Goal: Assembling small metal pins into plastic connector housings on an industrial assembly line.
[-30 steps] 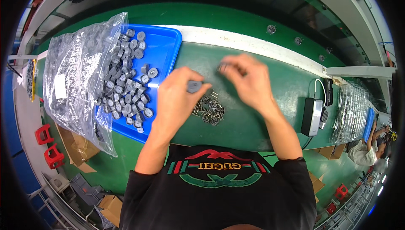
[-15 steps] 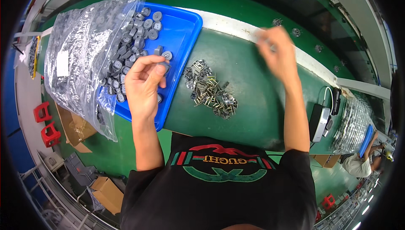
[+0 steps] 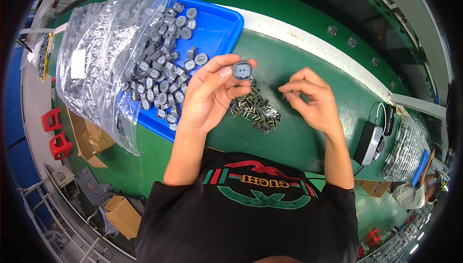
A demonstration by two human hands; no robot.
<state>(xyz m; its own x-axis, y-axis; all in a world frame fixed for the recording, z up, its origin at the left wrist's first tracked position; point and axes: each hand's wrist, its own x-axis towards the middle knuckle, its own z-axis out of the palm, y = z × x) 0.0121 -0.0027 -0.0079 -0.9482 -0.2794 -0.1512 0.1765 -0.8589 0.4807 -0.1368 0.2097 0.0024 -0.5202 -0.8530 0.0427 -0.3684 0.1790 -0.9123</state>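
Note:
My left hand (image 3: 202, 96) holds up a round grey plastic socket housing (image 3: 242, 70) between thumb and fingers, its face with small holes turned toward me. Below and behind it on the green table lies a pile of small metal-pinned parts (image 3: 255, 108), partly hidden by that hand. Just right of the pile, my right hand (image 3: 314, 101) is raised with thumb and index finger pinched together; whatever is between the fingertips is too small to make out. More grey housings (image 3: 164, 70) are heaped in the blue tray (image 3: 219, 29) to the left.
A clear plastic bag (image 3: 103, 55) of housings lies over the tray's left side. Several small metal parts (image 3: 352, 42) sit apart on the green surface past the white strip (image 3: 289, 34). A white-and-black device (image 3: 367, 142) with a cable stands at right, beside bubble wrap (image 3: 409, 145).
My left hand has moved right from the tray to over the pile, still holding a grey housing. My right hand has come back from near the white strip toward the pile.

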